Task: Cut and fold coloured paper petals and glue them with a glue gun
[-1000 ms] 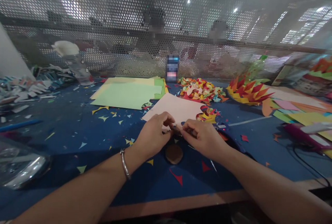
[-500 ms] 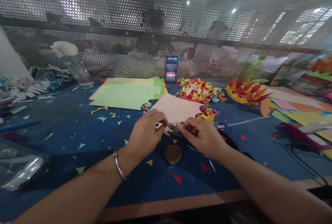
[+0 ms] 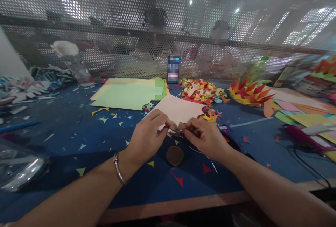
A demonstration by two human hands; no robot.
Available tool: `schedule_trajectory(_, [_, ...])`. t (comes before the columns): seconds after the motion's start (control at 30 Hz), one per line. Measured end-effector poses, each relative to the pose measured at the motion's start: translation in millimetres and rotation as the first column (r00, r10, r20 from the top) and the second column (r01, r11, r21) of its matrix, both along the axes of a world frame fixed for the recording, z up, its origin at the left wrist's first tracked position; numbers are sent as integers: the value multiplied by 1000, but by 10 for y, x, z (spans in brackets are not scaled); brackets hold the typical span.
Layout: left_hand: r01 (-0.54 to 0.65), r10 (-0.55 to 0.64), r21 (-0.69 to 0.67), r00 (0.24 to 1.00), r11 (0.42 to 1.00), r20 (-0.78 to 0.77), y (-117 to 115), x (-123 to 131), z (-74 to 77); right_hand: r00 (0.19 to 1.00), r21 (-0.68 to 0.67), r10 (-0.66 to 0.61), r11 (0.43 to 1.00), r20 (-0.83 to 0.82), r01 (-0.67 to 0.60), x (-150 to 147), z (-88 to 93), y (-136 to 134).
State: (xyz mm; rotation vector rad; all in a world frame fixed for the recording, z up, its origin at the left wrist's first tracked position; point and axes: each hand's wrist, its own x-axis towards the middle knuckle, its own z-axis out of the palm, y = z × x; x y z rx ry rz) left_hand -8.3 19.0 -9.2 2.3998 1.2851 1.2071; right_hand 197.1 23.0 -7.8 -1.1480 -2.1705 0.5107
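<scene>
My left hand [image 3: 148, 136] and my right hand [image 3: 204, 136] meet fingertip to fingertip over the blue table [image 3: 65, 139], both pinched on a small dark piece of paper [image 3: 175, 133] held between them. A metal bangle sits on my left wrist. Just behind my fingers lies a pale pink sheet [image 3: 181, 109]. A brown round disc [image 3: 174, 155] rests on the table below my hands.
Green and yellow sheets [image 3: 126, 95] lie at the back left. A heap of folded colored paper pieces [image 3: 202, 92] and a spiky red-yellow paper piece [image 3: 249, 94] sit behind. Paper scraps litter the table. A perforated metal screen [image 3: 105, 27] stands behind, with people beyond it.
Both hands have shifted slightly away from me toward the pink sheet, still pinching the small dark piece together.
</scene>
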Motion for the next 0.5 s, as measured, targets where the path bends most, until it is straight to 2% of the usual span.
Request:
schedule_trajectory(0.17, [-42, 39, -28, 995, 999, -87, 18, -60, 28, 999, -39, -8, 999, -38, 7, -11, 4, -11])
schedule_trajectory(0.37, [-4, -60, -222, 959, 975, -278, 39, -237, 33, 999, -58, 14, 998, -34, -16, -8, -4, -8])
schedule_trajectory(0.43, [6, -87, -270, 954, 963, -287, 26, -260, 59, 1000, -56, 21, 998, -13, -22, -12, -12, -2])
schedule_trajectory(0.5, [8, -79, -309, 973, 951, -216, 3, -235, 89, 1000, -38, 24, 999, 11, -24, -18, -24, 6])
